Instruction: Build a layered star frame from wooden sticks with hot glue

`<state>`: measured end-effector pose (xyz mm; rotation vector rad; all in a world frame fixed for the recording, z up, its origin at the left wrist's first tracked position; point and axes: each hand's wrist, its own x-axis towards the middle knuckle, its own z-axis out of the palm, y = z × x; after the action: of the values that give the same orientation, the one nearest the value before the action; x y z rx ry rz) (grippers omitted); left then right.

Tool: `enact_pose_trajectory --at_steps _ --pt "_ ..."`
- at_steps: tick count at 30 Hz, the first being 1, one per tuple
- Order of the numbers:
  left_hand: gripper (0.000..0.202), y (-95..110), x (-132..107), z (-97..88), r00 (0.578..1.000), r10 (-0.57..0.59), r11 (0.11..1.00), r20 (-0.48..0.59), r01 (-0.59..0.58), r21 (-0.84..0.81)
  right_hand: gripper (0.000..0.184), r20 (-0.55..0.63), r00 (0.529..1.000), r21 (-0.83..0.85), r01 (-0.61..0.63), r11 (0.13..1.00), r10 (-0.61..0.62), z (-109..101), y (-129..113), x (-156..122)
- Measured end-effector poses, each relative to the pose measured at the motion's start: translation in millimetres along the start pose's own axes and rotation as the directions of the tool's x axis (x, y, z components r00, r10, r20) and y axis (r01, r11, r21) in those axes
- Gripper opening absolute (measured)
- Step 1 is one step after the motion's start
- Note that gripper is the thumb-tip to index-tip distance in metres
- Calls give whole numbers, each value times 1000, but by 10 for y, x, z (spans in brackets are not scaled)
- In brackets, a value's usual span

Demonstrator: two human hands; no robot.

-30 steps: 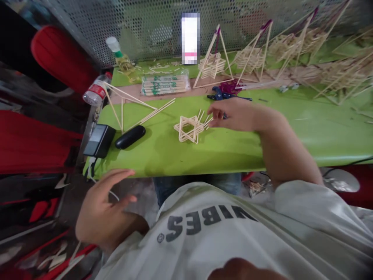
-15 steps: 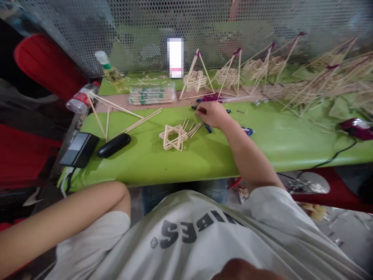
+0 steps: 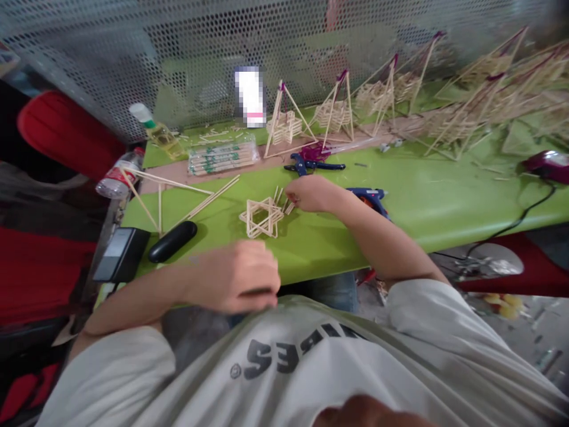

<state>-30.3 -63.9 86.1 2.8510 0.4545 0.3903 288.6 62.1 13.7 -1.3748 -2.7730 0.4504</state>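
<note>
A small star-shaped frame of thin wooden sticks (image 3: 261,217) lies on the green table cover. Several loose short sticks (image 3: 290,207) fan out at its right side. Over their far ends, my right hand (image 3: 313,193) is closed with bent fingers; whether it grips one is hidden. My left hand (image 3: 240,276), smeared by motion, hangs over the table's front edge with curled fingers, and nothing shows in it. Just beyond my right hand lie blue-handled pliers (image 3: 317,165). A blue glue gun (image 3: 371,197) rests partly behind my right forearm.
Finished stick pyramids (image 3: 284,126) with hanging stars line the back and right. Sticks in a clear pack (image 3: 222,157), an oil-coloured bottle (image 3: 160,136), a labelled bottle (image 3: 119,175), a black case (image 3: 173,242) and a dark box (image 3: 121,255) occupy the left. A purple device (image 3: 549,166) sits far right.
My right hand has moved from the pliers toward me and left, onto the loose sticks. My left hand has come into view from the left, over the table's front edge. The view has tilted slightly.
</note>
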Motion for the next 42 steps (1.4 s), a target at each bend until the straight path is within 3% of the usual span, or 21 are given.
enact_pose_trajectory --at_steps 1,3,6,10,15,19,22,24,27,29,31,37,42 --pt "24 -138 97 137 995 85 994 -48 -82 74 23 -2 1000 4 5 1000 -5 8 19 0" --pt "26 -391 218 369 961 188 952 -205 -127 280 24 5 1000 20 19 1000 -19 29 59 4" --pt "30 -689 216 537 909 163 931 -383 -13 365 26 32 999 57 39 998 -41 67 130 16" --pt "22 -965 121 554 792 -97 968 -603 215 128 31 64 996 103 54 993 -61 115 197 40" --pt "15 -1221 87 535 674 -427 889 -602 436 -143 29 151 985 95 68 993 -81 92 117 30" --pt "13 -1349 30 513 590 -501 848 -633 483 -220 27 193 976 32 93 995 -98 47 -14 -41" --pt "14 -1380 -9 497 574 -542 829 -614 484 -280 28 198 976 -77 110 991 -93 4 -105 -95" --pt "13 -1371 -11 473 601 -595 799 -534 512 -314 25 232 969 -131 114 985 -81 -34 -172 -118" --pt "14 -1324 19 415 668 -708 702 -229 636 -320 22 259 964 -183 108 977 -58 -83 -292 -145" --pt "26 -1276 48 383 661 -750 636 2 723 -269 24 238 970 -207 103 973 -52 -91 -365 -168" --pt "36 -1220 76 372 636 -762 605 122 767 -214 26 208 976 -210 106 972 -62 -74 -403 -193" --pt "25 -1088 141 401 594 -796 578 116 803 -145 17 153 981 -96 131 987 -115 0 -163 -216" --pt "17 -1039 170 326 560 -828 560 -21 829 9 15 67 995 47 68 997 -71 -58 102 -222"
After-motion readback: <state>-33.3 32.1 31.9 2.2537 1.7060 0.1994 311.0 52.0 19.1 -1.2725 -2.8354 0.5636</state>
